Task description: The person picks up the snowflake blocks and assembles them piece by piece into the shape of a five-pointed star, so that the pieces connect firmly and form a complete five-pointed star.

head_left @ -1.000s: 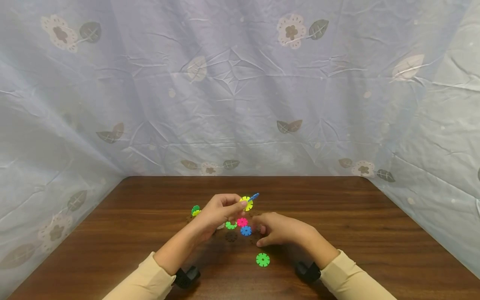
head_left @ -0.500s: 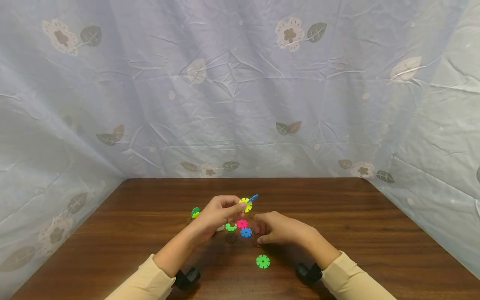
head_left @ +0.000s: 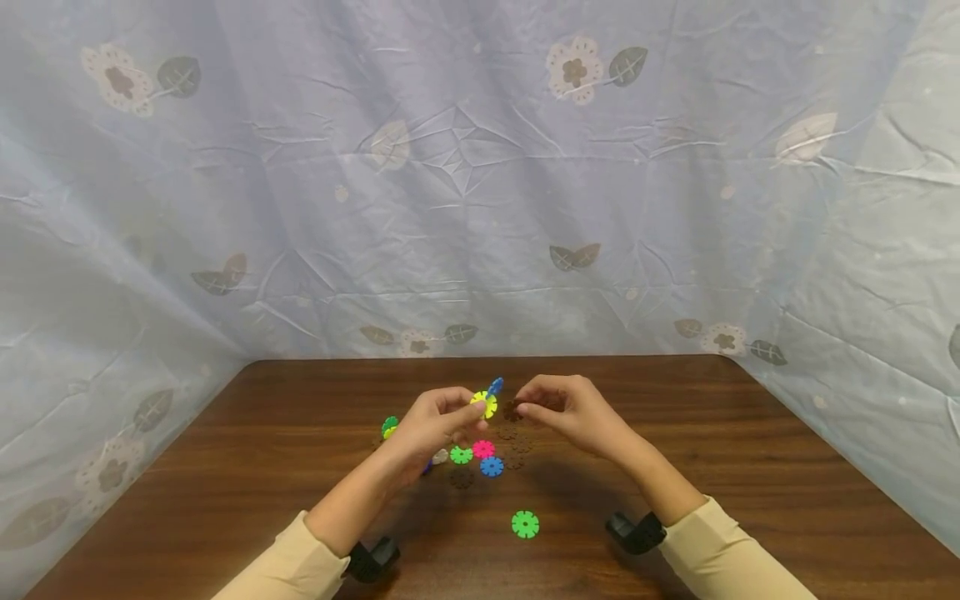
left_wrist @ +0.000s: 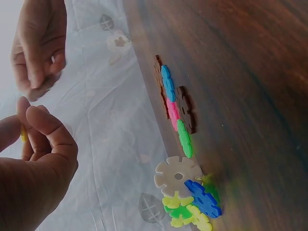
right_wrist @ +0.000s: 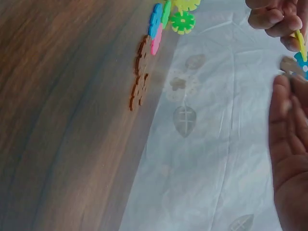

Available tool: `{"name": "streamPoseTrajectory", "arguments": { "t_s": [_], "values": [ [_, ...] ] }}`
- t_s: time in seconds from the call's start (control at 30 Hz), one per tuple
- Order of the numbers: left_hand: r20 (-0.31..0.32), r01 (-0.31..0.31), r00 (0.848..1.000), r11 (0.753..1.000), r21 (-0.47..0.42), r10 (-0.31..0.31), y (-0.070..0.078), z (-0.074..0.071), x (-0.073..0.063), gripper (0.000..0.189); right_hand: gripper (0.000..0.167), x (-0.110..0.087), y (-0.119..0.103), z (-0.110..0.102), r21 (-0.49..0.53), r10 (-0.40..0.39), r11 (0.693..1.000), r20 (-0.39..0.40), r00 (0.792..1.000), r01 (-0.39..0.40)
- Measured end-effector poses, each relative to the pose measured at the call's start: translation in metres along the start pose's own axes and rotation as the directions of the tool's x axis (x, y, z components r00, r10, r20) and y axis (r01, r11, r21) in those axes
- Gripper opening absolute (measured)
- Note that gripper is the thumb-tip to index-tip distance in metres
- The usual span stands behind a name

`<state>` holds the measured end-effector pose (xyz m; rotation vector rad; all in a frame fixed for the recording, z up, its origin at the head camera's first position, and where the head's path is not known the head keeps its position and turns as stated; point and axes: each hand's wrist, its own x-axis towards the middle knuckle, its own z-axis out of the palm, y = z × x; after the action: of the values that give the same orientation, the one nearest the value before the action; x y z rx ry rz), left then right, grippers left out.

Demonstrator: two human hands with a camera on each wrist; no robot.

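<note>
Raised over the table, my left hand pinches a yellow notched disc between thumb and fingers. A blue notched disc is slotted onto that yellow one, standing crosswise at its upper right. Just to the right, my right hand pinches a brown notched disc by its edge, close beside the joined pair. In the right wrist view the brown disc overlaps the blue disc. The left hand's fingers hide part of the yellow disc.
Below the hands lie a pink disc, a blue disc, a green disc and several brown discs. Another green disc lies nearer. Left of them is a joined cluster with a whitish disc. A patterned curtain hangs behind.
My right hand has picked up a brown disc from the table and risen toward the left hand. The left hand has turned the joined yellow and blue discs slightly.
</note>
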<state>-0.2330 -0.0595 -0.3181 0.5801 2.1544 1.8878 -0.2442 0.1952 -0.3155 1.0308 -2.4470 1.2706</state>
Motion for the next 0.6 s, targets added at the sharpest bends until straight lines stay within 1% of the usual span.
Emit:
{"name": "streamPoseTrajectory", "arguments": {
  "t_s": [0.07,0.13,0.2,0.3,0.47,0.6],
  "values": [
    [-0.010,0.005,1.000,1.000,0.001,-0.005,0.0001,0.0001,0.0004,0.022,0.008,-0.0001,-0.0012,0.0004,0.053,-0.015,0.998,-0.051,0.999,0.018],
    [-0.018,0.012,1.000,1.000,-0.006,-0.012,0.0002,0.0002,0.0004,0.022,0.009,0.0000,-0.0024,0.0011,0.095,-0.024,0.995,-0.084,0.996,0.032],
    [-0.020,0.017,1.000,1.000,-0.016,-0.018,0.0001,0.0002,0.0004,0.022,0.008,0.0001,-0.0038,0.0018,0.125,-0.025,0.991,-0.102,0.994,0.038],
    [-0.014,0.019,1.000,0.999,-0.030,-0.019,0.0002,0.0007,0.0000,0.022,0.008,-0.0001,-0.0061,0.0022,0.159,-0.023,0.987,-0.108,0.994,0.040],
    [-0.002,0.018,1.000,0.999,-0.045,-0.018,0.0008,0.0018,-0.0004,0.023,0.009,-0.0005,-0.0080,0.0026,0.166,-0.035,0.985,-0.107,0.994,0.052],
    [0.004,0.015,1.000,0.999,-0.049,-0.015,0.0015,0.0024,-0.0005,0.022,0.008,-0.0007,-0.0072,0.0041,0.131,-0.079,0.987,-0.118,0.990,0.095]
  ]
}}
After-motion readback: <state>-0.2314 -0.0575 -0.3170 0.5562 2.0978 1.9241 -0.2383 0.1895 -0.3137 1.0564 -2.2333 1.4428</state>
